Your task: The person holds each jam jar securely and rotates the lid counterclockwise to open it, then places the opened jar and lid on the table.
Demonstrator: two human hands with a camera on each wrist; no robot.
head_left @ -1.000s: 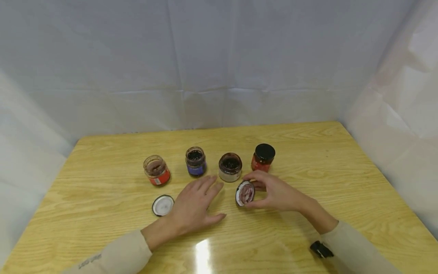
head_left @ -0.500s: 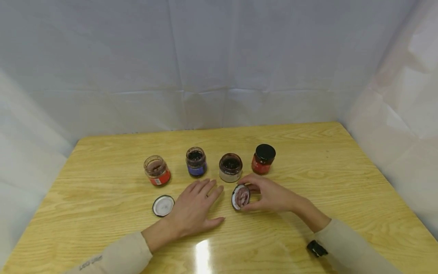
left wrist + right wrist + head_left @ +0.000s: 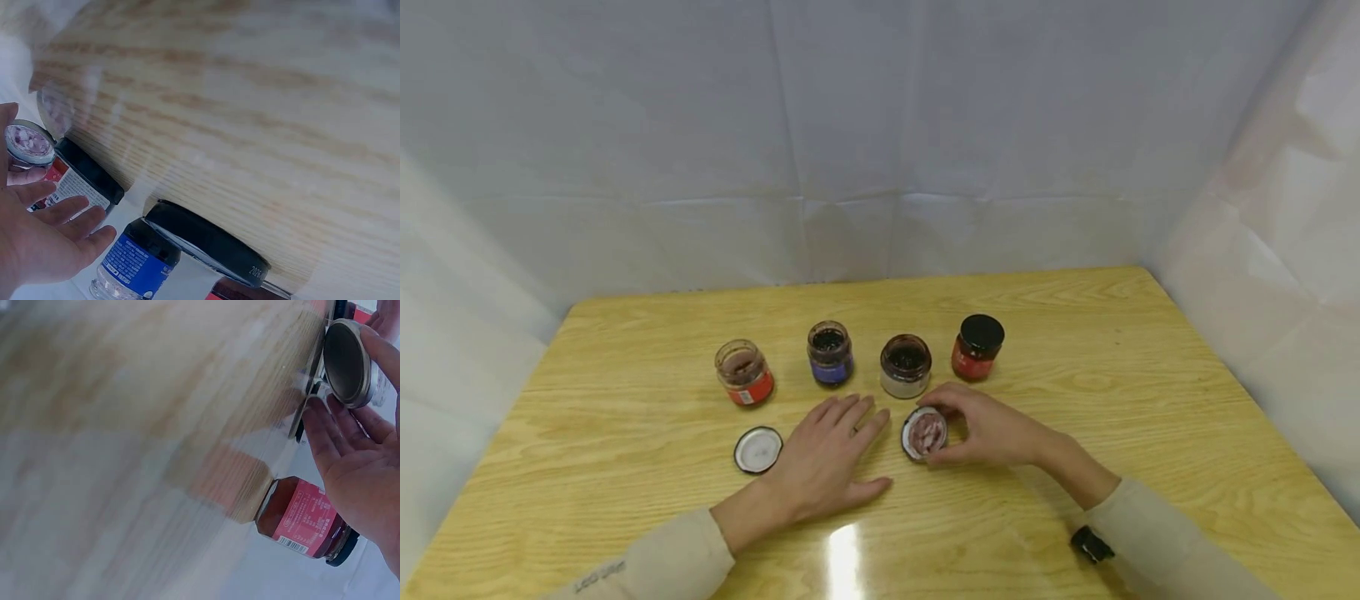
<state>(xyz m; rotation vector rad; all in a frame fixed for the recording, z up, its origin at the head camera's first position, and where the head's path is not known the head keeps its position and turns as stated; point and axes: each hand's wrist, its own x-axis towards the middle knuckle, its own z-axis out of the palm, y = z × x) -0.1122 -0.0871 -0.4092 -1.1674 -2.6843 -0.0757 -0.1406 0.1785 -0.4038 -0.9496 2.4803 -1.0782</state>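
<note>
My right hand (image 3: 988, 425) pinches a jar lid (image 3: 924, 435) by its rim, thumb on the near side and fingers on the far side. The lid's inner face, smeared with purple-red jam, faces up in the head view; its dark outer face shows in the right wrist view (image 3: 344, 362). Whether it touches the table I cannot tell. My left hand (image 3: 822, 458) lies palm down on the table with fingers spread, holding nothing. Just left of it lies another lid (image 3: 757, 450), white inside up. Just beyond the held lid stands an uncovered jar (image 3: 905, 382) with dark contents.
An uncovered red-labelled jar (image 3: 751, 387) and an uncovered blue-labelled jar (image 3: 831, 369) stand to the left on the wooden table (image 3: 625, 375). A jar with a black lid on (image 3: 976, 358) stands at the right. A black object (image 3: 1092, 544) is by my right sleeve. White sheeting surrounds the table.
My right hand has moved slightly left and nearer with the lid, which has tipped from a steep tilt to a flatter one. My left hand has barely shifted.
</note>
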